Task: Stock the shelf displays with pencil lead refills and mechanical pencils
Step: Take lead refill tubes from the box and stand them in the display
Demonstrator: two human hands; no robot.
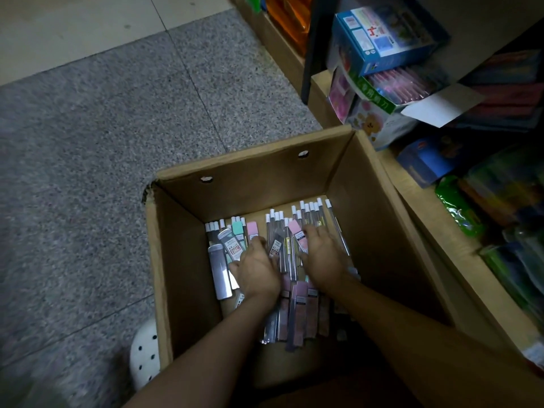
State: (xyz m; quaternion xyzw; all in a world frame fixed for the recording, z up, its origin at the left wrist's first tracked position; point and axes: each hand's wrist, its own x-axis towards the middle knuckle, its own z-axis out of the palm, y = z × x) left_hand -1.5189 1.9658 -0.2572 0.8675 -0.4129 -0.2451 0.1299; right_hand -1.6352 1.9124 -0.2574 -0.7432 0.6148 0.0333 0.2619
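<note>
An open cardboard box [188, 260] stands on the floor with several pencil lead refill tubes [219, 272] and slim clear packs with white caps [309, 214] lying loose on its bottom. Some tubes are grey, mint or pink. Both my arms reach down into the box. My left hand [256, 269] lies palm down on the pile near a labelled tube, its fingers bent over the refills. My right hand [322, 257] lies palm down on the pile a little to the right, fingers spread over a pink tube [297, 234]. Whether either hand grips anything is hidden under the palms.
Low shelves on the right hold colourful stationery: a blue boxed set [385, 33], a green-and-white carton [379, 113] and green packets [459, 207]. A brown shelf edge [441, 240] runs right beside the box. Grey speckled floor [103, 128] lies to the left. My white perforated shoe [145, 354] touches the box.
</note>
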